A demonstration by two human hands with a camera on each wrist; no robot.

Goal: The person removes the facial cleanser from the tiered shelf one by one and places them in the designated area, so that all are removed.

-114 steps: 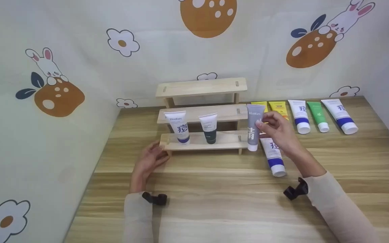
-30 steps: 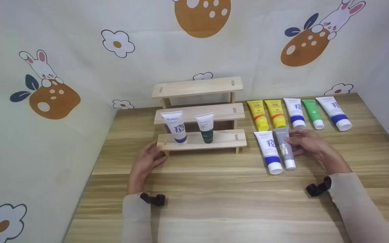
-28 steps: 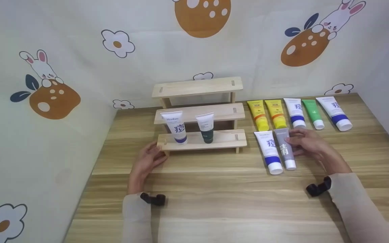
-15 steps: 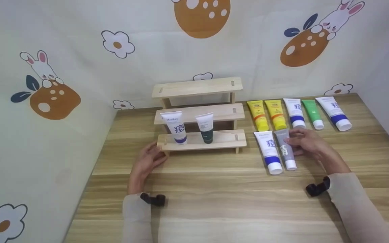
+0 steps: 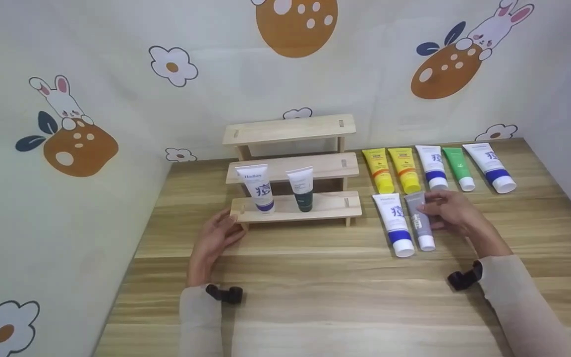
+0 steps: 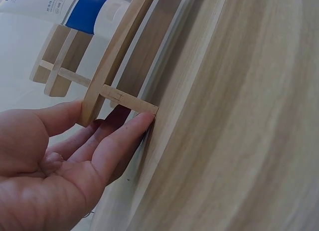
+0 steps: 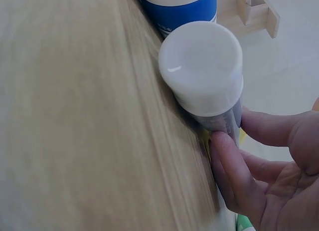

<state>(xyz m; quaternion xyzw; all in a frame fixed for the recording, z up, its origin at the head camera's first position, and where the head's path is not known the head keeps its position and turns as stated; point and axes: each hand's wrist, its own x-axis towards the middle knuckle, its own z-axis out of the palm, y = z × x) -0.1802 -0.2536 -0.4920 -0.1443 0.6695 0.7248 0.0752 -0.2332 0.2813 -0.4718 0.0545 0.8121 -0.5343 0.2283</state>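
My left hand (image 5: 212,243) holds the left end of the lowest step of a three-tier wooden display rack (image 5: 290,128). In the left wrist view the thumb lies on the step's end (image 6: 92,109) and the fingers are by its leg. On that step stand a white-and-blue tube (image 5: 258,188) and a white-and-dark-green tube (image 5: 303,191). My right hand (image 5: 456,213) pinches a grey squeeze tube (image 5: 421,228) with a white cap (image 7: 202,66), which lies on the table. Close beside it on the left lies another white-and-blue tube (image 5: 394,223).
Behind the right hand, a row of tubes lies on the wooden table (image 5: 315,287): two yellow tubes (image 5: 378,171), a white-and-blue one (image 5: 431,166), a green one (image 5: 459,168) and a larger white-and-blue one (image 5: 491,168). A patterned cloth wall (image 5: 216,99) stands behind the rack.
Earlier my right hand held the grey tube up at the rack's right end. It has come right and down, and the tube now lies beside the white-and-blue tube. The left hand stays at the rack.
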